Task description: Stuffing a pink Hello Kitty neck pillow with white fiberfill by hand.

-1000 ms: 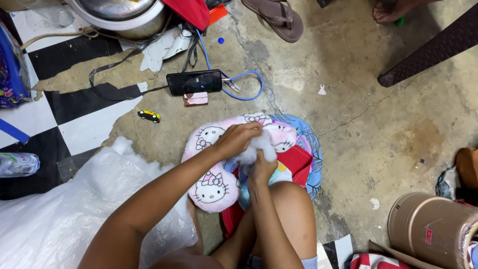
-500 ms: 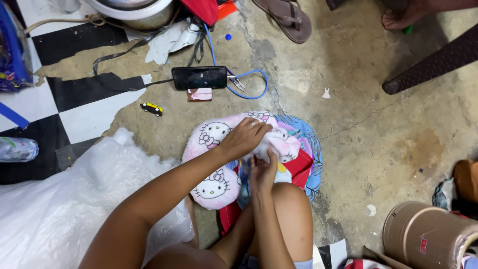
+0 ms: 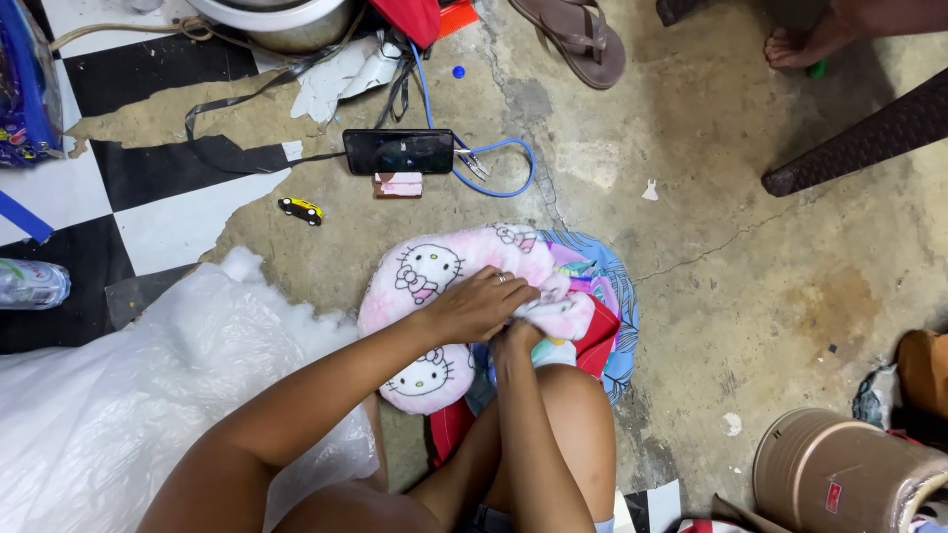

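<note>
The floor (image 3: 750, 257) was rough, stained concrete giving way to broken black-and-white tiles on one side. On it, just before the person's knee, lay a pink cat-print cushion (image 3: 434, 286) on top of some colourful fabric (image 3: 612, 296). The left hand (image 3: 479, 308) lay over the cushion's edge, fingers closed on the pink cloth. The right hand (image 3: 513, 341) was bunched beneath it, gripping the same edge. A bag of white stuffing (image 3: 148, 395) sat beside the left arm; a phone (image 3: 400, 151) stood propped further off.
</note>
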